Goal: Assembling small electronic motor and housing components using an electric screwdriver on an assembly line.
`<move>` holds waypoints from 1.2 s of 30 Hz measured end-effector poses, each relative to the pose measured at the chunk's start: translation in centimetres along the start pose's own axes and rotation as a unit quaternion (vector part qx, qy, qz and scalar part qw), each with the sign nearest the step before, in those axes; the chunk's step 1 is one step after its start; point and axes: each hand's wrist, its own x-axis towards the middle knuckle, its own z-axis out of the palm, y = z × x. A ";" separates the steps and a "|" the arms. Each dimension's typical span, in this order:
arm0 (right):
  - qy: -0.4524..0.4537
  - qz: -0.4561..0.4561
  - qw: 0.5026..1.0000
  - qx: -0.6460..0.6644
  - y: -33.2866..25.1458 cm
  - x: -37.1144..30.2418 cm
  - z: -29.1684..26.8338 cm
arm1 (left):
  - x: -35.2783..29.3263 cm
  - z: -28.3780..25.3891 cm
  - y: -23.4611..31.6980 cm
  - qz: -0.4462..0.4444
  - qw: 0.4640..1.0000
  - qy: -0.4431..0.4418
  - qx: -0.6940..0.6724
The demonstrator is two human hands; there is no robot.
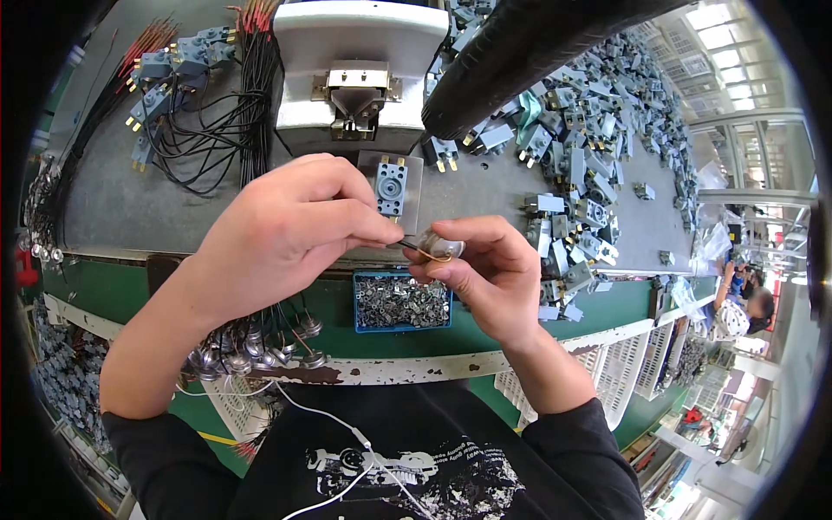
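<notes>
My left hand is closed in a pinch on a thin black wire, just above the bench's front edge. My right hand grips a small round silvery metal part between thumb and fingers; a copper-coloured loop shows at it, and the black wire runs to it. Just beyond my fingertips, a grey block with brass prongs and a round centre lies on a flat metal plate in front of a press machine. Below my hands sits a blue tray full of small metal clips.
Many grey blocks are heaped across the right of the bench. Bundled black wires with red ends lie at left, beside several grey blocks. A thick black tube slants overhead. Round metal parts hang at the front edge.
</notes>
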 end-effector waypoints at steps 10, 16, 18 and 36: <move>-0.329 0.281 0.901 0.011 -1.7 7.4 -3.4 | -0.9 -0.4 -1.3 0.122 0.987 -0.107 0.011; -0.400 0.272 0.855 -0.188 -3.0 8.9 -0.9 | -1.4 0.1 -1.0 0.081 0.985 -0.150 0.019; -0.334 0.174 0.896 -0.234 -4.1 6.9 -1.8 | -1.5 -0.2 -0.4 0.032 0.990 -0.138 0.028; 0.138 -0.097 0.969 -0.182 -12.7 11.9 0.2 | 2.1 0.7 -3.2 -0.075 0.985 -0.106 0.116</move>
